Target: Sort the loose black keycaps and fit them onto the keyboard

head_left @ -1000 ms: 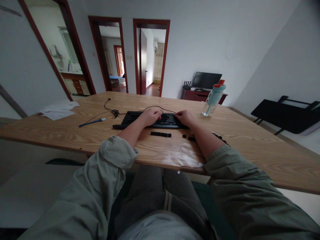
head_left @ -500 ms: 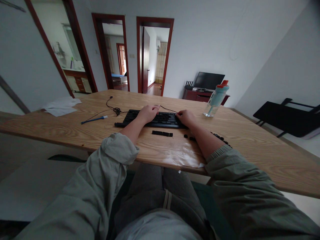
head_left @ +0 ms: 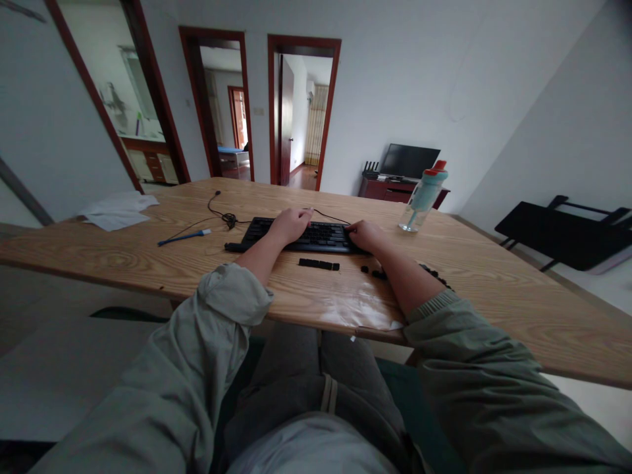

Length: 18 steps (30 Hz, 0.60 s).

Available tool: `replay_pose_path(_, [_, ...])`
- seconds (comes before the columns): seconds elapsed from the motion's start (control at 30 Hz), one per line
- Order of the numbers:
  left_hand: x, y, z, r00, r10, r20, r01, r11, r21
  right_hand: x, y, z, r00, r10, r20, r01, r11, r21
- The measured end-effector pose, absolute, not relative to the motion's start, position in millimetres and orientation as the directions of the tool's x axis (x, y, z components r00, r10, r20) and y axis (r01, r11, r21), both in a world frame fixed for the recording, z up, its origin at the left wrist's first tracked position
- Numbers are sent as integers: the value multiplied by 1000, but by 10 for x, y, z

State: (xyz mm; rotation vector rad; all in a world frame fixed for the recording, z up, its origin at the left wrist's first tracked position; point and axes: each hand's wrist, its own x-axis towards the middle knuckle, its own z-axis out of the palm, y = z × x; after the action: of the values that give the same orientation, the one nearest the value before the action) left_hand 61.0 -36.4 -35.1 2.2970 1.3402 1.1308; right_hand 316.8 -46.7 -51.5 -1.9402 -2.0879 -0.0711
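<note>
A black keyboard (head_left: 323, 237) lies on the wooden table in front of me. My left hand (head_left: 291, 226) rests across its left-middle part, fingers closed over the far edge and thumb side toward the right. At the keyboard's right end, my right hand (head_left: 365, 235) has its fingers curled together, tips down at the keys. Whatever may be between those fingertips is hidden. Closer to me lie a row of black keycaps (head_left: 318, 264) and a single loose keycap (head_left: 364, 269). More black keycaps (head_left: 437, 275) lie beyond my right forearm, which partly covers them.
A clear plastic sheet (head_left: 365, 306) lies at the near edge of the table (head_left: 207, 263). On the left are a blue-handled brush-like tool (head_left: 184, 237), a coiled cable (head_left: 228, 218) and white paper (head_left: 118, 209). A water bottle (head_left: 422, 197) stands at the right.
Both hands stay in nearly the same place on the keyboard. The whole view has shifted slightly; no object has visibly moved.
</note>
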Motion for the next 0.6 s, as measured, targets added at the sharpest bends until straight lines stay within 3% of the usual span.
replay_pose_path(0.37, [633, -362, -366, 284, 818, 500, 625, -553, 550, 3189, -358, -568, 12, 968, 252, 976, 44, -214])
replay_pose_path(0.6, [633, -353, -360, 274, 826, 492, 621, -543, 566, 3121, -374, -618, 5, 952, 305, 985, 48, -165])
